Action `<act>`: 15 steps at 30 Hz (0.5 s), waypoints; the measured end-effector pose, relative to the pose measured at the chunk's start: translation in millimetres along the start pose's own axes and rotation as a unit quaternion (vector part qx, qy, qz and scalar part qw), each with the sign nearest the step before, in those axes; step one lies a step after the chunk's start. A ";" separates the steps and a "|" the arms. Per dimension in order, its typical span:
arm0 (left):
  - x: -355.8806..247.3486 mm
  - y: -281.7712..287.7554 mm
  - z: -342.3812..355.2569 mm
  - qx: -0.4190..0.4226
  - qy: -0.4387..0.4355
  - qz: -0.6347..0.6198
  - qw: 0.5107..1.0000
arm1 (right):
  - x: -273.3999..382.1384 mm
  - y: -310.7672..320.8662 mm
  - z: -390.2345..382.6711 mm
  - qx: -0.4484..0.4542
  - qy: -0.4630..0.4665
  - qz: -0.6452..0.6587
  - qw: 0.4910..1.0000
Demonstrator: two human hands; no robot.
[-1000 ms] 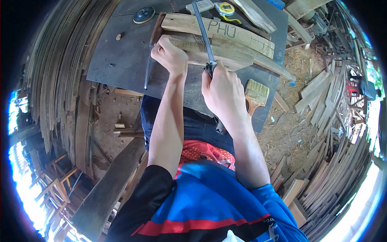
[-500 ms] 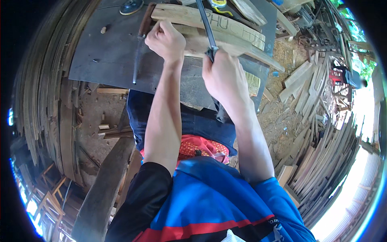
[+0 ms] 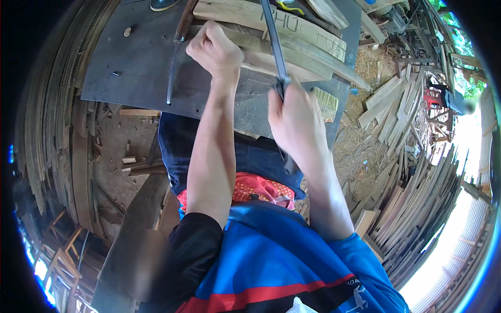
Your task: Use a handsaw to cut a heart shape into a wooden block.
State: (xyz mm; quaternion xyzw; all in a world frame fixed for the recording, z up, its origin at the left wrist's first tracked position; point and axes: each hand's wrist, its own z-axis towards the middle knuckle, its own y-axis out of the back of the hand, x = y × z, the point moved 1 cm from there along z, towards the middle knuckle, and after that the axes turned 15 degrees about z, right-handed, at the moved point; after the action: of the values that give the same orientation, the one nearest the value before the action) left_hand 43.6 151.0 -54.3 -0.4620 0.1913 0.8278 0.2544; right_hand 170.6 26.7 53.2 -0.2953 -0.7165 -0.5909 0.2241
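My right hand is wrapped round the near end of a long, narrow, dark metal tool. Its straight bar points away from me across the boards, and a dark part hangs below my fist; its exact kind cannot be told. My left hand is closed in a fist at the left end of a light wooden piece, apparently gripping it; the fingertips are hidden. Behind it lies a pale board with hand-drawn lettering. Left of my fist lies a thin metal rod with a brown wooden handle.
Everything rests on a dark metal sheet used as a worktop. A short wood block sits by its right edge. A yellow-trimmed tool and a round dark object lie at the back. Stacked planks stand on the right.
My right hand has drawn back toward me and slightly right, bringing the metal tool along. My left hand stays nearly in place. The view has shifted slightly.
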 end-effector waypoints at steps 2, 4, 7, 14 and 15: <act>-2.6 -1.8 -1.6 -0.009 -0.060 0.090 0.994 | 2.3 3.7 -2.4 0.002 -0.017 0.018 1.000; -12.2 -5.4 -1.0 -0.008 -0.059 0.076 0.995 | 1.7 9.3 9.7 0.005 -0.001 0.051 0.999; -10.6 -8.2 2.5 0.002 0.027 0.029 0.999 | -7.8 -5.7 21.7 -0.046 0.064 0.039 0.996; -12.8 -5.5 -1.7 -0.015 -0.023 0.066 0.997 | -16.9 7.3 -6.7 0.012 -0.025 0.041 0.999; -15.8 -5.3 -1.5 -0.014 -0.022 0.049 0.998 | -11.8 5.4 10.6 -0.005 0.014 0.043 0.999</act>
State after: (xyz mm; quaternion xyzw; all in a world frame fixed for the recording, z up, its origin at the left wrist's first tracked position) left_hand 54.8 150.5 -41.9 -0.4369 0.1967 0.8520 0.2109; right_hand 183.2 35.9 47.0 -0.3185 -0.6973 -0.5881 0.2580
